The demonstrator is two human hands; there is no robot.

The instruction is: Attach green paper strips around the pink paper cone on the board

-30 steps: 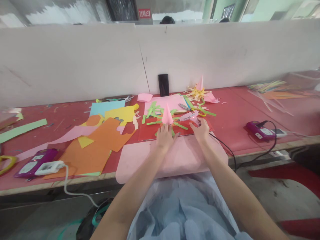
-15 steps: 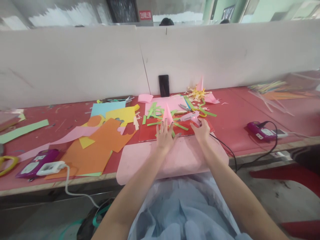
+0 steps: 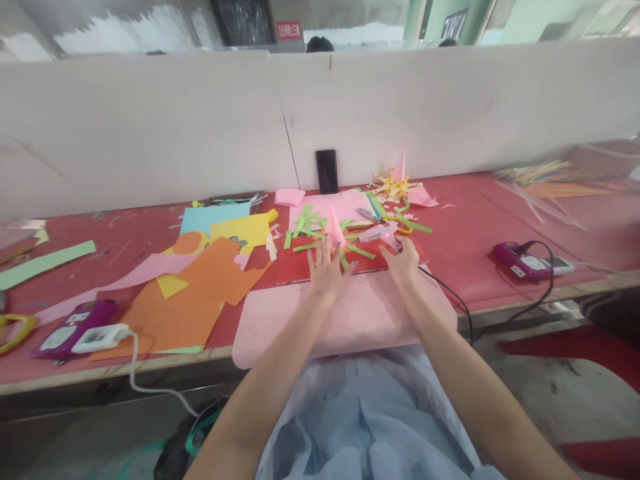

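- This looks like a craft workshop
- Long, red-topped work table (image 3: 467, 210)
- Flat orange paper sheets (image 3: 170, 313), cut up
- Pink plastic glue gun (image 3: 376, 233)
- Long white board (image 3: 400, 100) behind the table

The left hand (image 3: 327, 273) has fanned its fingers wider (they were bunched earlier) by the pink cone (image 3: 333, 228).

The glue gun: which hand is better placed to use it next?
Probably the right hand: it appears to grip the glue gun, while the left hand is spread at the base of the pink cone.
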